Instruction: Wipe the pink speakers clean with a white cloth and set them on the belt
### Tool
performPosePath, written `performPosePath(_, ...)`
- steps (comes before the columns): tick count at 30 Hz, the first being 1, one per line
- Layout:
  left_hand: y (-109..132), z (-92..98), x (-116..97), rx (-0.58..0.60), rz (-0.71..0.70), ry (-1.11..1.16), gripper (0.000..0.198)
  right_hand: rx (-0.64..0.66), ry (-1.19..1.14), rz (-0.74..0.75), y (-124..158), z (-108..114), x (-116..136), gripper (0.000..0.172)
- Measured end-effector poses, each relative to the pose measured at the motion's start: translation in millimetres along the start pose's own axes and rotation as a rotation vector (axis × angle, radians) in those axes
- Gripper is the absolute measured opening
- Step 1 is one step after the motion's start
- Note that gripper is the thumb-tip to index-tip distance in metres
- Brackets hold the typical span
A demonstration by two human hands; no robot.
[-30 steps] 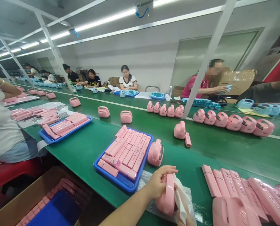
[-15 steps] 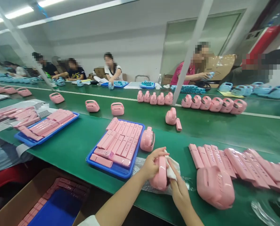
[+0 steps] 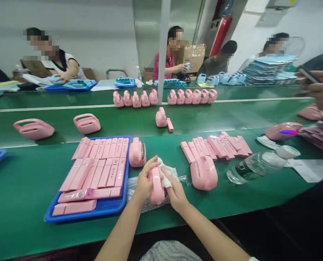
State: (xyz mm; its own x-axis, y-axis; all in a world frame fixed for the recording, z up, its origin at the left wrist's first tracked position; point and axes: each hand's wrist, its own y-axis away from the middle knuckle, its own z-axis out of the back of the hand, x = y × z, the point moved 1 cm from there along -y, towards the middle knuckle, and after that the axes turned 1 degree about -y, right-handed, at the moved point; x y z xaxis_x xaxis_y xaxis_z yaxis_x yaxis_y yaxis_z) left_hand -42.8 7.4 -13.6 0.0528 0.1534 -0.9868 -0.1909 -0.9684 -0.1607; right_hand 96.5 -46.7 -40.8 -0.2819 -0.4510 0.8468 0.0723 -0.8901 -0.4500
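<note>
My left hand [image 3: 145, 181] is closed round a pink handled plastic device [image 3: 156, 185] held upright over a clear plastic sheet [image 3: 135, 186] on the green table. Against the device's right side, my right hand [image 3: 176, 190] presses a white cloth [image 3: 165, 172] with its fingers closed on it. A blue tray [image 3: 104, 206] with several flat pink panels lies just to the left. Another pink device [image 3: 137, 152] stands behind my hands, and a third [image 3: 204, 173] sits to the right.
A row of pink panels [image 3: 215, 146] lies right of centre, with a water bottle [image 3: 259, 165] on its side beyond. More pink devices [image 3: 164, 97] line the belt's far side. Several people sit across the table; another person's hands [image 3: 317, 88] hold a phone at the right edge.
The view has swung to the right and down. My hands still hold the pink device and cloth; the right hand's fingers now lie flatter against the device's side.
</note>
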Motion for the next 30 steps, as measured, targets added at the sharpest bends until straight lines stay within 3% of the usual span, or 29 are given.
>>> performPosePath(3,0,-0.1,-2,0.000,0.010,-0.016,0.036,0.001,0.018,0.121,11,2,6,0.056)
performPosePath(8,-1,0.9,-7,-0.025,0.054,0.017,0.031,0.016,0.046,0.054,-3,3,6,0.056)
performPosePath(13,-5,2.2,-17,-0.039,0.137,0.007,0.035,0.013,-0.091,0.180,10,6,18,0.051)
performPosePath(15,-9,-2.0,-24,-0.049,0.217,0.049,0.039,-0.074,-0.278,0.015,24,11,25,0.039)
performPosePath(17,-15,-8.6,-34,-0.050,0.271,0.193,0.037,-0.339,-0.526,-0.287,31,23,32,0.030)
performPosePath(19,-21,-15.5,-47,-0.002,0.250,0.402,0.030,-0.622,-0.756,-0.566,32,39,39,0.033)
performPosePath(20,-24,-18.5,-54,0.045,0.218,0.480,0.029,-0.689,-0.847,-0.649,29,48,43,0.038)
performPosePath(23,-27,-24.9,-74,0.188,0.127,0.583,0.030,-0.698,-0.967,-0.755,22,71,56,0.045)
performPosePath(25,-24,-27.1,-82,0.219,0.094,0.601,0.028,-0.719,-0.944,-0.784,23,82,61,0.047)
performPosePath(30,-16,-26.9,-78,0.259,0.063,0.668,0.030,-0.786,-0.876,-0.784,28,80,62,0.059)
